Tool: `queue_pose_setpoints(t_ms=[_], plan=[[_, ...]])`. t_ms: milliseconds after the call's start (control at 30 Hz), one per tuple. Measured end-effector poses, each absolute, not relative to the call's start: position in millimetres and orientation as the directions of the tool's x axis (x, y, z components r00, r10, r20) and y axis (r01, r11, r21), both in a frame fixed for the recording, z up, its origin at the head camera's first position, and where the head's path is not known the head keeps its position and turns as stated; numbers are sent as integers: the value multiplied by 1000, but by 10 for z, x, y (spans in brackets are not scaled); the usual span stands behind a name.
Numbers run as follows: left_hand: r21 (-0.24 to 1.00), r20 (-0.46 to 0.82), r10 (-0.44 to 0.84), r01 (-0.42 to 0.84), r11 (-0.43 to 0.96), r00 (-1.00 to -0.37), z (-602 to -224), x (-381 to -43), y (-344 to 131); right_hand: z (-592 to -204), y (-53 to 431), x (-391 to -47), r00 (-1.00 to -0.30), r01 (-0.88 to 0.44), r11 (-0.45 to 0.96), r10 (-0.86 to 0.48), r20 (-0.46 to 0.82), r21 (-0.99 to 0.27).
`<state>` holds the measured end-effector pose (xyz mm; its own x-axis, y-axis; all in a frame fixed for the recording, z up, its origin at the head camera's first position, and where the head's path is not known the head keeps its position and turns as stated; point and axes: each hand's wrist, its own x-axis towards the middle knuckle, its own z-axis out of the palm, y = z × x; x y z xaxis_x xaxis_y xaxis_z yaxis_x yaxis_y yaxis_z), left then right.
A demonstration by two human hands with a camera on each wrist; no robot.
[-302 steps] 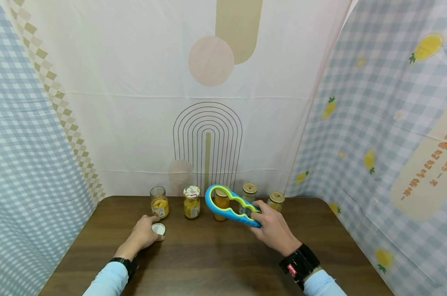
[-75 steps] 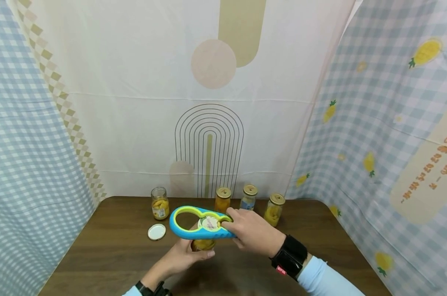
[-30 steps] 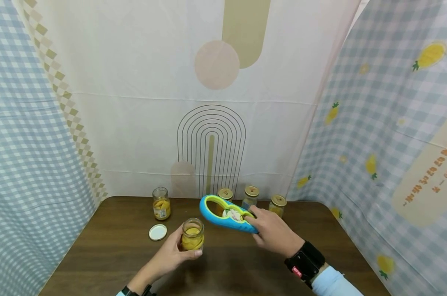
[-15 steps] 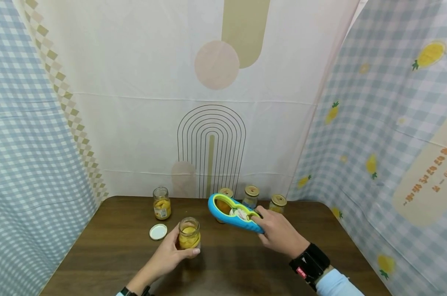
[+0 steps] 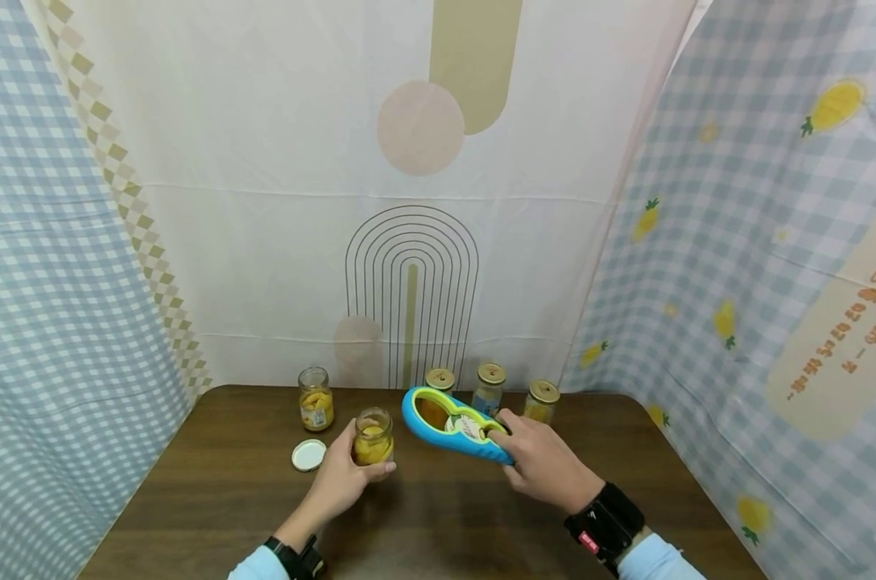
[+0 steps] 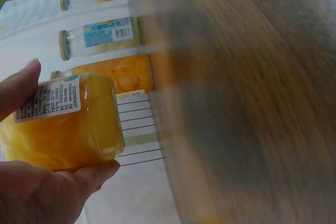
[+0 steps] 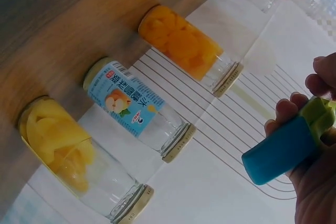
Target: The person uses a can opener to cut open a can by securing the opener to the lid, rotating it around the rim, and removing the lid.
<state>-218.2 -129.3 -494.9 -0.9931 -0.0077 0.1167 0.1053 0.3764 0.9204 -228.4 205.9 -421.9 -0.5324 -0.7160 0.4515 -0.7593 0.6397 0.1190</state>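
In the head view my left hand (image 5: 340, 475) grips a lidless glass jar (image 5: 373, 441) of yellow fruit, thumb on the near side. The left wrist view shows a white printed label (image 6: 52, 98) on that jar. My right hand (image 5: 550, 471) holds a blue and green jar opener (image 5: 438, 439) by its right end, off to the right of the jar. A white printed lid (image 5: 464, 427) sits within the opener's inner opening. Flat on the table, left of my left hand, lies another white lid (image 5: 309, 455).
An open jar of yellow fruit (image 5: 316, 400) stands at the back left of the brown table (image 5: 221, 483). Three gold-lidded jars stand at the back right: one with orange fruit (image 7: 181, 43), one with a blue label (image 7: 126, 98), one with yellow fruit (image 7: 58, 140).
The white lid went from my left hand to the table. The printed lid came off the second jar, now in my left hand, and stays in the opener. Lately that jar shifted slightly away from me.
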Motion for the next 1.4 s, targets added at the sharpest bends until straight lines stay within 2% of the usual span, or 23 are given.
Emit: queue_pose_setpoints(t_ms=[167, 333, 933, 1167, 1400], plan=[[892, 117, -51, 82, 445, -992, -5038, -2320, -1249, -4219, 2038, -2286, -528, -761, 637, -717, 455, 122], [862, 141, -36, 105, 495, -989, -5124, -2481, -1205, -4212, 2013, -2294, -506, -771, 624, -721, 473, 128], [874, 137, -21, 111, 472, -990, -5216, -2826, -1113, -4184, 1968, -2268, -486, -784, 607, -729, 482, 128], [863, 98, -63, 53, 502, -993, -5210, -3044, -1135, -4205, 1949, -2265, -481, -792, 599, -731, 483, 117], [837, 174, -70, 110, 536, -982, -5234, -3234, -1186, -4229, 1940, -2261, -495, -785, 606, -736, 462, 125]])
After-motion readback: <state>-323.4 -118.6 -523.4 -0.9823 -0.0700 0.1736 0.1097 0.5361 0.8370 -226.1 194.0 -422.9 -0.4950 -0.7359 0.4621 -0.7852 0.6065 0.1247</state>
